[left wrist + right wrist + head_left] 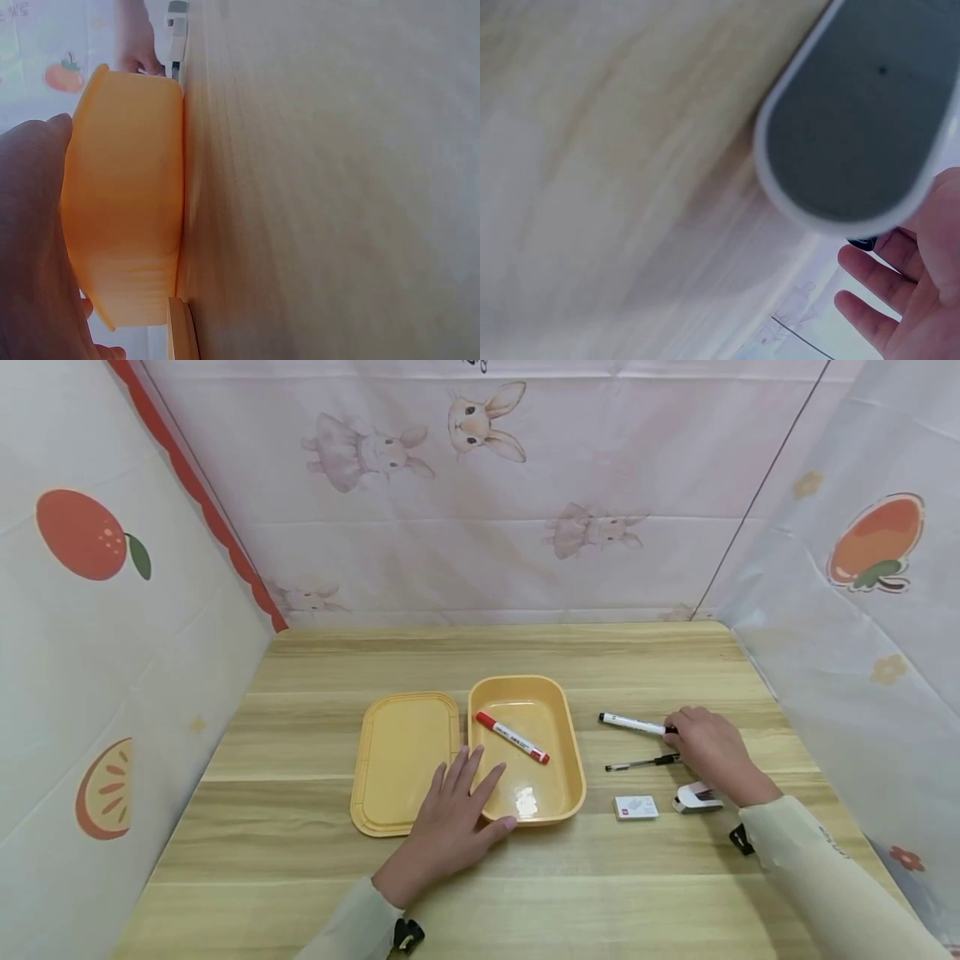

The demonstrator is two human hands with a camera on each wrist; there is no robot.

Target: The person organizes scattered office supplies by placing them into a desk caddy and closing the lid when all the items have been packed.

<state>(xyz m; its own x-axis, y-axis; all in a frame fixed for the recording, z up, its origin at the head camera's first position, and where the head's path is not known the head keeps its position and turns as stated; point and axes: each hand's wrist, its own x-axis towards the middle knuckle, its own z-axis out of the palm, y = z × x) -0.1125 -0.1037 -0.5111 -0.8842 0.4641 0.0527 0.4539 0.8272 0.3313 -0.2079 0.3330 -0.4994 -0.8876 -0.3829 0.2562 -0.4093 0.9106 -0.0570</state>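
A yellow plastic box (576, 777) stands with its open side up, and a red marker (513, 737) lies inside it. My left hand (453, 827) rests on the box's near left rim with its fingers spread and fairly straight. In the left wrist view the box's side wall (127, 172) is close beside that hand. On the right, my right hand (708, 745) pinches the end of a black-capped whiteboard marker (633, 723) between thumb and fingers. A black pen (637, 765) lies just nearer, its end close under the same hand.
The yellow lid (405, 760) lies flat at the box's left. A white stapler (697, 798) sits below my right wrist, its grey underside (862, 112) large in the right wrist view. Left of it is a small white box (636, 807). Printed cloth walls (450, 560) border the table.
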